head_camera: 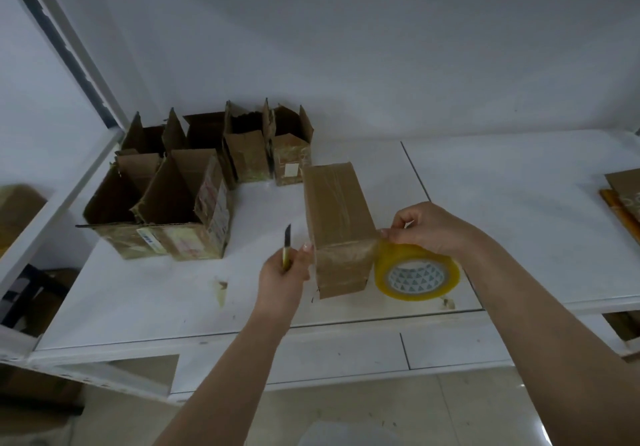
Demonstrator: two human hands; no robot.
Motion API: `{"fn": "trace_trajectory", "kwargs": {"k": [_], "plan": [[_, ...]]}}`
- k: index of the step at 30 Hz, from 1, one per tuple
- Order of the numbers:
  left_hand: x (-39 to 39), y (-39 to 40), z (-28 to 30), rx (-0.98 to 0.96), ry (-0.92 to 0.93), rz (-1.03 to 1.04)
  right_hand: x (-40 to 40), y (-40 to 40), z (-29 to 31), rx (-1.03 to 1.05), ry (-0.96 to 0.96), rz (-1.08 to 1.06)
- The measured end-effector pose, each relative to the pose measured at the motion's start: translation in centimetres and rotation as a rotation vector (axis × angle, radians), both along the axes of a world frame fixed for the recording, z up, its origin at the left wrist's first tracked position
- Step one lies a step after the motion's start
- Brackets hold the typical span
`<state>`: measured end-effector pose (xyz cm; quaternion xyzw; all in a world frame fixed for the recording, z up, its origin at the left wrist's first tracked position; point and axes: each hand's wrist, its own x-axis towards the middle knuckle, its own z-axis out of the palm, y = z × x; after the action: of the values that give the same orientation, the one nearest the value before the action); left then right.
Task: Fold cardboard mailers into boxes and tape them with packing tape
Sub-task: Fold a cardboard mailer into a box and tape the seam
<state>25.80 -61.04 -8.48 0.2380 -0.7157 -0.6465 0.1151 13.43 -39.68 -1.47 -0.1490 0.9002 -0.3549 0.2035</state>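
A white tabletop (502, 210) is seen carrying a cluster of open-topped cardboard boxes (180, 189) at its far left and a closed, taped cardboard box (337, 217) at its middle. Just right of that box, a roll of yellowish packing tape (417, 274) is held by the right hand (429, 225), whose fingers pinch the tape at the box's edge. A utility knife (287, 246) is gripped in the curled fingers of the left hand (285, 272), which touches the box's left side.

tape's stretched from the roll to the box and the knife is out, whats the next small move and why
Probably bring the small yellow-handled utility knife in the left hand across to cut the tape. The right hand pinches the strip at the closed brown cardboard box corner, the yellowish clear packing tape roll hangs attached, and the blade is out.
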Motion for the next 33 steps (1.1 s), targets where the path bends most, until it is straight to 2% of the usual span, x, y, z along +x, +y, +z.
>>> {"fn": "trace_trajectory", "kwargs": {"k": [3,5,9,14,17,19,21,27,30,33], "plan": [[-0.2,1.6,-0.6,0.207,-0.13,-0.045,0.0,0.0,-0.5,-0.036,-0.011,-0.017],[-0.1,2.1,-0.8,0.19,-0.202,-0.07,0.1,0.0,-0.5,-0.041,-0.018,-0.015],[-0.2,1.0,-0.3,0.134,-0.175,-0.09,0.3,0.0,-0.4,-0.05,-0.023,-0.026],[-1.0,-2.9,3.0,-0.178,-0.175,-0.169,1.3,-0.7,-0.3,-0.03,-0.037,-0.021],[-1.9,-4.0,6.9,-0.339,-0.002,-0.135,2.2,-1.4,-0.7,-0.013,-0.072,-0.005],[-2.5,-3.2,9.6,-0.336,0.109,-0.238,2.7,-1.6,-0.9,-0.059,-0.104,-0.012],[-3.5,-1.6,11.5,-0.305,0.146,-0.421,2.9,-1.7,-0.8,-0.118,-0.143,-0.026],[-7.4,1.4,12.1,-0.442,-0.04,-0.836,2.9,-1.1,-0.5,-0.293,-0.234,-0.01],[-8.5,1.2,10.6,-0.501,-0.076,-0.848,3.3,-0.3,-1.0,-0.363,-0.319,0.032],[-8.9,0.9,9.6,-0.531,-0.045,-0.787,3.6,0.4,-1.2,-0.417,-0.317,0.053]]}}
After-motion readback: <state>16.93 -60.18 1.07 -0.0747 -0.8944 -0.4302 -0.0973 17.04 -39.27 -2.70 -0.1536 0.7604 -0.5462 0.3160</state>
